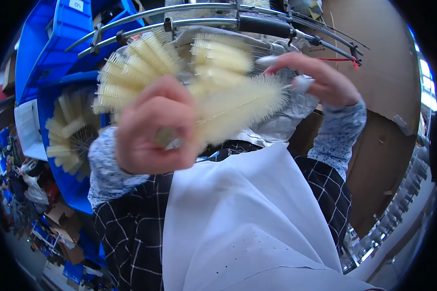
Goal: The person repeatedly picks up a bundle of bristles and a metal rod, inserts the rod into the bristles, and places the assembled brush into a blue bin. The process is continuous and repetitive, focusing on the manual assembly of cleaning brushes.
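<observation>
Cream brush (243, 107) | near end — in left hand (158, 128) | tip — beside right hand (323, 80)

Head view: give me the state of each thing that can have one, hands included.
Left hand: closed, apparently around the brush's near end; motion-blurred
Right hand: open, thumb and finger apart, beside the brush's far end
Brush: bristles spread, slanting up to the right
Blue bin: open-topped, holding brushes
White apron: draped, creased, dark-specked
</observation>
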